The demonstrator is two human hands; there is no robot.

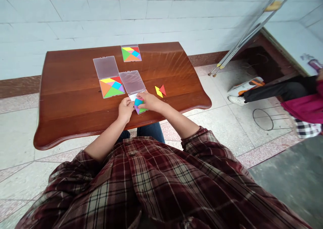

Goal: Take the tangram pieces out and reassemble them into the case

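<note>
A small open tangram case (133, 96) lies near the front edge of the wooden table (75, 108), its clear lid (132, 81) flipped back. My left hand (125, 109) is curled against the case's left side. My right hand (149, 101) rests over the tray with fingers pinched on coloured pieces; a blue piece (138, 102) and a green piece (142, 110) show beneath it. To the right lie a loose yellow piece (158, 91) and a red piece (163, 89), touching each other.
A second open case (111, 87) with a full coloured puzzle lies to the left, its lid (105, 67) behind it. A third filled case (131, 53) sits at the table's far edge. Another person's legs (275, 91) and metal rods (242, 37) are at right.
</note>
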